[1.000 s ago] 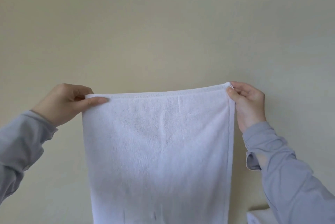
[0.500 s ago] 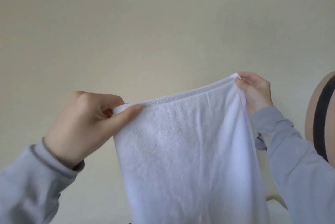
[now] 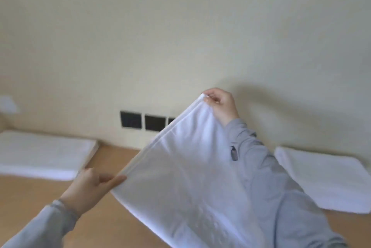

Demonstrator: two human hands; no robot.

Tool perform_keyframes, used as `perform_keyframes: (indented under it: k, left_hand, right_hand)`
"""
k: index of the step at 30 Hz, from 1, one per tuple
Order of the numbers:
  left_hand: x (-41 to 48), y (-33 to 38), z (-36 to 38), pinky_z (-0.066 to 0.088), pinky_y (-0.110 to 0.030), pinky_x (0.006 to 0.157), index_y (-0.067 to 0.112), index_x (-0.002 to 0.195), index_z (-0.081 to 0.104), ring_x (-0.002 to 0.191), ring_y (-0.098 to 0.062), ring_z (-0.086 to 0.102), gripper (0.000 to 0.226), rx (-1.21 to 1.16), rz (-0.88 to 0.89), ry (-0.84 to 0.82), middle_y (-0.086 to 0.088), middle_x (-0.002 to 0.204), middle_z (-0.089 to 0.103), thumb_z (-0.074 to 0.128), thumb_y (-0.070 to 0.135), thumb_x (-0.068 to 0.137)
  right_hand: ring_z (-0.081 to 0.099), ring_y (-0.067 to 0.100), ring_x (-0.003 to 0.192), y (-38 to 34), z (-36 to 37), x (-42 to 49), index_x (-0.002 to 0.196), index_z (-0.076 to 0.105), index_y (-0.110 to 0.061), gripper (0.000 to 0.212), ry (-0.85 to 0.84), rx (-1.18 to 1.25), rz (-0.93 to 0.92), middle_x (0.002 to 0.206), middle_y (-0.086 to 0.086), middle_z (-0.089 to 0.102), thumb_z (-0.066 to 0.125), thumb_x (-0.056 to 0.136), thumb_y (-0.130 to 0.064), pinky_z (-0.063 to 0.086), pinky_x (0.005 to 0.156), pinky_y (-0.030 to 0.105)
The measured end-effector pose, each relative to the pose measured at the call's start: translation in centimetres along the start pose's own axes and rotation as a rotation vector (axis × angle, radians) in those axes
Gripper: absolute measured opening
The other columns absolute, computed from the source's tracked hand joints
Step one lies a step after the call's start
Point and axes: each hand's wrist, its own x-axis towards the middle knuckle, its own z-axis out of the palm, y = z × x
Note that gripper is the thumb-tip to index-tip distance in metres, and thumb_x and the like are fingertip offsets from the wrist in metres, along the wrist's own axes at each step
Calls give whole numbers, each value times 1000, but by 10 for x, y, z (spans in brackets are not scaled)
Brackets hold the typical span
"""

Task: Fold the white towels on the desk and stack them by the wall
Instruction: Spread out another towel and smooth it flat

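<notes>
left hand point(image 3: 88, 187) pinched the white towel point(image 3: 180, 167) at its near corner, right hand point(image 3: 219, 105) gripped the far corner higher, folded towels point(image 3: 40, 153) lay left by the wall point(image 3: 180, 27)

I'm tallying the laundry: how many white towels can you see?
3: a held towel stretched between both hands, a folded towel at left by the wall, another towel lying at right. More may lie hidden behind the held one.

A cream wall point(image 3: 180, 27) fills the upper view. Low on it sit dark square plates point(image 3: 143, 121) in a row, possibly sockets, the rightmost partly hidden. A blurred pale patch point(image 3: 8, 104) shows at the far left of the wall.
</notes>
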Motion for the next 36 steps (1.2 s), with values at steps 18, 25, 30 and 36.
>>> perform_keyframes:
  k: [18,25,30,36]
  left_hand:
    - [-137,-279,6,34,-12,56,17,66,64,68,-13,54,21,-77,-743,170,7,78,64,67,25,86]
    - [-156,-308,1,42,-33,80,22,62,66,87,-24,60,18,184,-787,302,4,91,60,80,16,72]
    - [-124,-283,29,45,-44,74,6,105,69,94,-37,60,51,538,-562,369,-15,113,63,41,46,89]
    - [-98,-281,70,23,-38,109,0,127,56,126,-29,50,63,620,-274,41,-15,137,50,24,45,98]
  right_hand:
    - [54,15,77,121,425,-110,90,65,-3,15,-664,-93,191,78,1,60,51,84,1,43,70,21]
    - [53,23,106,133,483,-143,107,61,-14,20,-652,-494,-41,111,3,59,53,89,-13,39,95,43]
    - [54,30,105,125,452,-172,116,58,-3,27,-531,-443,-347,117,11,58,52,91,-12,40,92,40]
    - [33,22,138,130,403,-264,138,42,-8,50,-1173,-266,-963,145,7,42,45,93,-29,25,113,44]
